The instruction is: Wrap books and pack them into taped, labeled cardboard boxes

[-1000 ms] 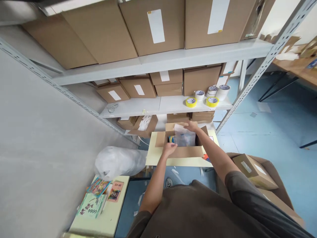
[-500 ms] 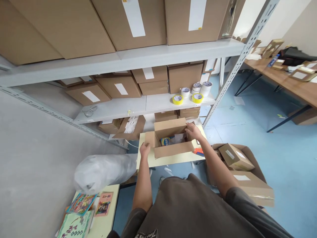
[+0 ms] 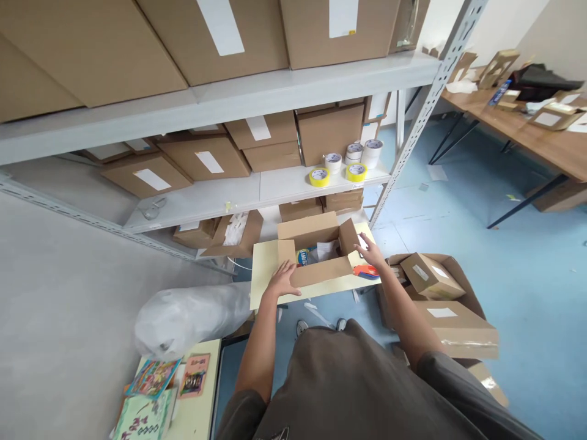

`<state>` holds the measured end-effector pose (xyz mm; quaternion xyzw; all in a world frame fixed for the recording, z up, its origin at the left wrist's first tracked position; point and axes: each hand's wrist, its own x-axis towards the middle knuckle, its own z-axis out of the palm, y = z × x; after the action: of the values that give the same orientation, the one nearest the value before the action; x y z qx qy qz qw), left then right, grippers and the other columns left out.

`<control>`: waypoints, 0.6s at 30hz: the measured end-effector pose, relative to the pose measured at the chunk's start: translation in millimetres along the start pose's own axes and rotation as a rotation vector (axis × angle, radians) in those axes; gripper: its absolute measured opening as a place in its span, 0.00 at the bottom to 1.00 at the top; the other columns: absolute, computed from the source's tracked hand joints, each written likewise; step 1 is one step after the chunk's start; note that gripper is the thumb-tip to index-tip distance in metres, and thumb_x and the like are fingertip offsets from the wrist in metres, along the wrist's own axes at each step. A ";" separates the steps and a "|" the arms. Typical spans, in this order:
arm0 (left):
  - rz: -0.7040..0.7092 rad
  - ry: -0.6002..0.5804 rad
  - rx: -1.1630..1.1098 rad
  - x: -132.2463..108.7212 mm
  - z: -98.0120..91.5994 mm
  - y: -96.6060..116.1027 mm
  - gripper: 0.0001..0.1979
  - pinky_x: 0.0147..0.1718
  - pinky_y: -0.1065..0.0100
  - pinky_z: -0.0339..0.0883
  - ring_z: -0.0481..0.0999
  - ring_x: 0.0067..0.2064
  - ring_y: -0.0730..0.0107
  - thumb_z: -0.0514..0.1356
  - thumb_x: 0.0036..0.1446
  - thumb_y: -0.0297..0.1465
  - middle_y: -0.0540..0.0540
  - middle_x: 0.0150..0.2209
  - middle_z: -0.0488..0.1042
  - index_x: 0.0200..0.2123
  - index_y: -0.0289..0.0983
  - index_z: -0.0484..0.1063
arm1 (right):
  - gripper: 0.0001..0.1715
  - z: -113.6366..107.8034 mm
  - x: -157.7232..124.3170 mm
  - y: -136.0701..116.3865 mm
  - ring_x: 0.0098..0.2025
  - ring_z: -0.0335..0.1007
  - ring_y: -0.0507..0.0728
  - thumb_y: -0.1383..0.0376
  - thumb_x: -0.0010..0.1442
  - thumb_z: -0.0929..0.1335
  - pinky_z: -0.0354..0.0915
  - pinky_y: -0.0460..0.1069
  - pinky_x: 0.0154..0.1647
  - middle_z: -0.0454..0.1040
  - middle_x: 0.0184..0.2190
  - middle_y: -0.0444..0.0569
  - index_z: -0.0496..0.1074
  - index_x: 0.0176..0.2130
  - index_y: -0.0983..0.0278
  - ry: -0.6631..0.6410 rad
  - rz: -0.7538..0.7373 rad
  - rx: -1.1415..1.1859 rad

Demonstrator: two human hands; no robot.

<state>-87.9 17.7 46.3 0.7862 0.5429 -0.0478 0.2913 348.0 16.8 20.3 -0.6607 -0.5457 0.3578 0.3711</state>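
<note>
1. The open cardboard box (image 3: pixel 321 275) sits on the pale yellow tabletop (image 3: pixel 265 290), between its left and right edges; its flaps stand out around the opening, the front one toward the near edge.
2. Inside the box lie a blue-and-yellow package (image 3: pixel 303 257), on the left, and a pale, crumpled wrapping (image 3: pixel 325 250) just beside it.
3. The left hand (image 3: pixel 281 282) is at the box's near-left corner, toward the near edge of the tabletop. Its grip is spread, thumb and fingers apart, with the fingers against the left flap.
4. The right hand (image 3: pixel 370 252) is by the tabletop's right edge, just beside the box's right flap. Its grip is loose, fingers apart; whether they touch the flap, I cannot tell.
5. An orange-and-blue tool (image 3: pixel 365 271) lies at the tabletop's near-right corner, below the right hand.
6. Past the far edge, a metal shelf (image 3: pixel 282 184) carries yellow tape rolls (image 3: pixel 319 177) and white tape rolls (image 3: pixel 370 154) near its right end.
7. Beyond the tabletop's right edge, a large carton (image 3: pixel 472 292) on the floor holds smaller boxes (image 3: pixel 433 276).
</note>
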 end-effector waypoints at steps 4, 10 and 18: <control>0.031 -0.002 -0.054 -1.1 -5.5 -9.3 0.61 0.77 0.54 0.42 0.43 0.80 0.46 0.78 0.38 0.37 0.37 0.79 0.47 0.76 0.38 0.59 | 0.52 2.8 -5.0 -13.8 0.76 0.58 0.67 0.43 0.63 0.72 0.58 0.65 0.76 0.62 0.75 0.46 0.55 0.78 0.49 -0.244 -0.111 0.020; -0.076 0.010 -0.585 -0.5 -23.9 -30.1 0.47 0.71 0.55 0.59 0.64 0.74 0.47 0.73 0.49 0.50 0.37 0.73 0.66 0.69 0.39 0.71 | 0.52 18.5 -0.3 -28.2 0.82 0.37 0.69 0.37 0.55 0.77 0.42 0.64 0.81 0.52 0.79 0.45 0.70 0.71 0.51 -0.589 -0.168 -0.084; -0.364 0.536 -0.583 20.3 -32.1 -17.8 0.44 0.64 0.57 0.68 0.77 0.63 0.50 0.76 0.52 0.49 0.35 0.61 0.79 0.68 0.38 0.70 | 0.36 36.9 3.9 -23.4 0.64 0.74 0.69 0.39 0.61 0.73 0.69 0.64 0.66 0.79 0.60 0.55 0.79 0.59 0.57 -0.211 -0.087 0.010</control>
<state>-103.1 55.1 57.6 0.5472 0.7198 0.2628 0.3368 305.5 27.4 23.4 -0.5932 -0.6081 0.4115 0.3300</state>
